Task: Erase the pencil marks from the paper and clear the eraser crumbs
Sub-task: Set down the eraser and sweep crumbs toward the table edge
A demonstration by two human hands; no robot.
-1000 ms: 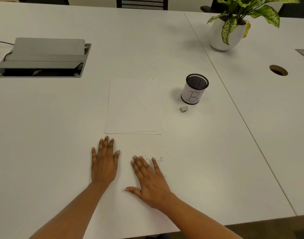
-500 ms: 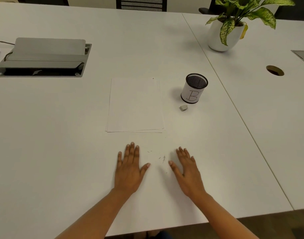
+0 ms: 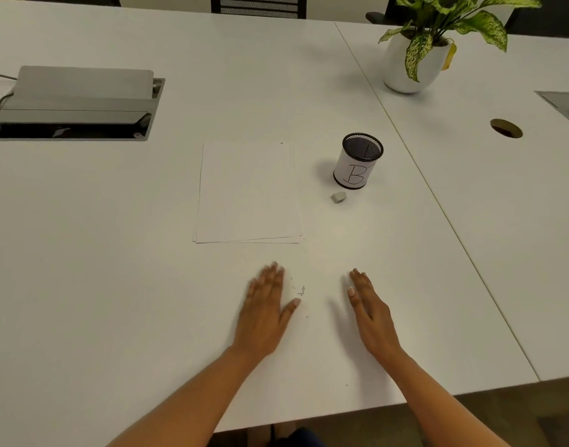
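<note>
Hands: two, left hand [image 3: 264,314] and right hand [image 3: 370,312], fingers straight, holding nothing.
Crumbs [image 3: 301,290]: few, between them.
Eraser [image 3: 338,197]: one.
Cup [image 3: 357,161]: one.
Paper [image 3: 247,193]: small stack.

Single view: head cam, wide-angle, aimed fwd & down across the table [image 3: 115,285] from its near edge. Nearest the lens, low-centre, sit left hand [image 3: 265,304] and right hand [image 3: 370,314]; left one looks smeared, prob. blur. Far side: plant [image 3: 438,27] at top-right
</note>
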